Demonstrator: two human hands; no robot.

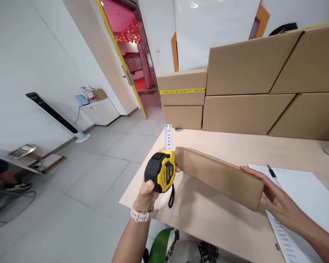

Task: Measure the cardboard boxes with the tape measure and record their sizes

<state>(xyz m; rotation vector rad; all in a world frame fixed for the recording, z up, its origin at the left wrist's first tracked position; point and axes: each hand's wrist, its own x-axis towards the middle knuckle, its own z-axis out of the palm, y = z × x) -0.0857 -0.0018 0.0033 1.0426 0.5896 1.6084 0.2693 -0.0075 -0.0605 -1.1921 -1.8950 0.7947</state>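
Observation:
My left hand (148,191) is wrapped round a black and yellow tape measure (166,173), held above the table's left edge. A short length of its white blade (168,138) sticks out away from me, with numbers 2 to 7 readable. A black wrist strap hangs from the case. My right hand (274,193) grips the right end of a long, narrow cardboard box (219,177), which is tilted above the table. The box's left end is beside the tape measure, and fingertips of my left hand show near it.
Stacked cardboard boxes (241,73) line the back of the table (203,215); one carries a yellow tape strip (182,91). Written paper sheets (304,190) and a pen (271,171) lie at the right. A person's leg and shoe (18,185) show at far left.

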